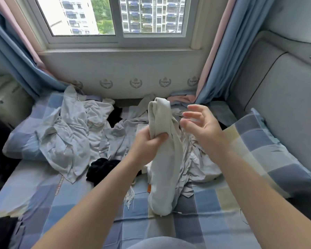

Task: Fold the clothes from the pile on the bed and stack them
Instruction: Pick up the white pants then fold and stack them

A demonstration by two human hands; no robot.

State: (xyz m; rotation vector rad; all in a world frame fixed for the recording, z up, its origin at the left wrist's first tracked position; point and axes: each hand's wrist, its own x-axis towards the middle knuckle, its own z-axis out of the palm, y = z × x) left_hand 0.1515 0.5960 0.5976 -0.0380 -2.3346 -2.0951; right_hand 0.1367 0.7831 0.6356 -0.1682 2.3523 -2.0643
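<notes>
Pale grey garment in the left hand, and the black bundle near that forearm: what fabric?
Pale grey garment: likely soft matte cotton-like knit; it hangs limp in smooth folds from the left hand. Black bundle: perhaps fleece or plush; its surface looks fuzzy.

Bed (pixel 196 229), blue checked sheet; crumpled pale grey clothes pile (pixel 70 133) across the middle, black garment (pixel 101 168) at its near edge, checked left pillow (pixel 20 141), checked right pillow (pixel 269 153)

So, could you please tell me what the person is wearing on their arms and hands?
Nothing visible: both the left arm and right arm are bare to the picture's edge, no sleeves. The left hand and right hand show no gloves, rings or watch.
</notes>
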